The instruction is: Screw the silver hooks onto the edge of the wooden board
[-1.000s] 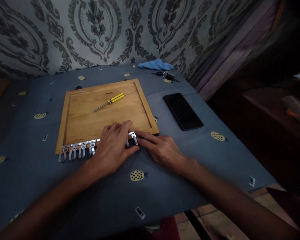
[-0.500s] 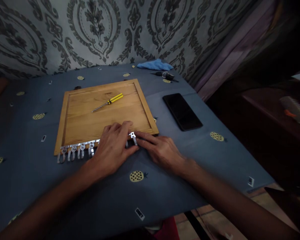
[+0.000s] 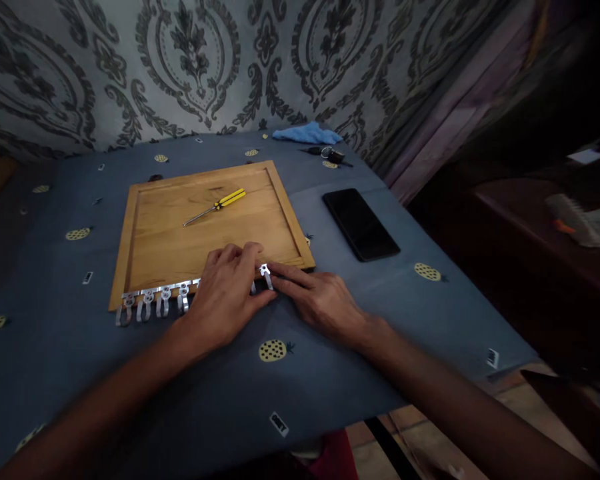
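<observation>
A metal hook rail (image 3: pixel 166 293) with several curved hooks lies along the near edge of a framed wooden board (image 3: pixel 180 253). My left hand (image 3: pixel 227 290) covers the middle of the rail, thumb and fingers closed on it over the board's edge. At the rail's right end, my right hand (image 3: pixel 325 300) has its fingertips against the last hook, with index and middle fingers stretched forward. Part of the rail is hidden under the left hand. A yellow-handled screwdriver (image 3: pixel 215 207) rests on the board, its tip towards the lower left.
On the patterned blue tablecloth (image 3: pixel 220 407), a black phone (image 3: pixel 361 225) lies right of the board. Behind it are keys (image 3: pixel 330 155) and a blue cloth (image 3: pixel 307 133). A patterned curtain (image 3: pixel 190 67) hangs along the back. The table's edge drops off at the right.
The view has shifted slightly. Both hands keep the same place on the hook rail, and nothing on the table has visibly moved.
</observation>
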The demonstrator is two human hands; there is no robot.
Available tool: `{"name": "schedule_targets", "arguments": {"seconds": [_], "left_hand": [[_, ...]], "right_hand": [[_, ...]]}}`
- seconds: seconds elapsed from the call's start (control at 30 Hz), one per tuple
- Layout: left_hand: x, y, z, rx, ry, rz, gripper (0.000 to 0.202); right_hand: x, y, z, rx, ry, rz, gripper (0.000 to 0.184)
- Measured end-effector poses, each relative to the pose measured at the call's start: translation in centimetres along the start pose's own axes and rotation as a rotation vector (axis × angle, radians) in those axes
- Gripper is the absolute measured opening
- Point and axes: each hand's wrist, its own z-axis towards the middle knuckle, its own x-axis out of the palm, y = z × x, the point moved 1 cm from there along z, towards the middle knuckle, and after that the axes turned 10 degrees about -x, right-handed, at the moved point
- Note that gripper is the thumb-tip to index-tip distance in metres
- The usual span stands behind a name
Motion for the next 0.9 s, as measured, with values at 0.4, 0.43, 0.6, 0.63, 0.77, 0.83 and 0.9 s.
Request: {"name": "schedule_targets", "arguments": {"seconds": [0.4, 0.43, 0.6, 0.63, 0.77, 0.83, 0.9], "left_hand": [[-0.2, -0.2, 0.0, -0.003, 0.014, -0.002, 0.042], [-0.1, -0.2, 0.0, -0.001, 0.013, -0.002, 0.042], [0.0, -0.1, 0.0, 0.001, 0.002, -0.009, 0.044], [0.0, -0.1, -0.1, 0.001, 0.003, -0.01, 0.044], [0.0, 0.0, 0.0, -0.015, 0.009, -0.017, 0.043], [-0.1, 0.0, 0.0, -0.02, 0.01, -0.02, 0.043], [-0.2, -0.1, 0.1, -0.03, 0.03, -0.012, 0.042]], "right_hand": [[-0.2, 0.0, -0.2, 0.024, -0.073, 0.056, 0.039], [-0.2, 0.0, -0.3, 0.024, -0.092, 0.067, 0.038], [-0.4, -0.6, -0.6, 0.103, -0.218, 0.227, 0.035], [-0.5, -0.7, -0.6, 0.125, -0.248, 0.259, 0.035], [-1.8, -1.6, -0.2, 0.278, -0.347, 0.399, 0.031], [-2.8, -2.0, 0.4, 0.456, -0.441, 0.461, 0.029], [-3.9, -2.1, 1.4, 0.592, -0.533, 0.482, 0.029]]}}
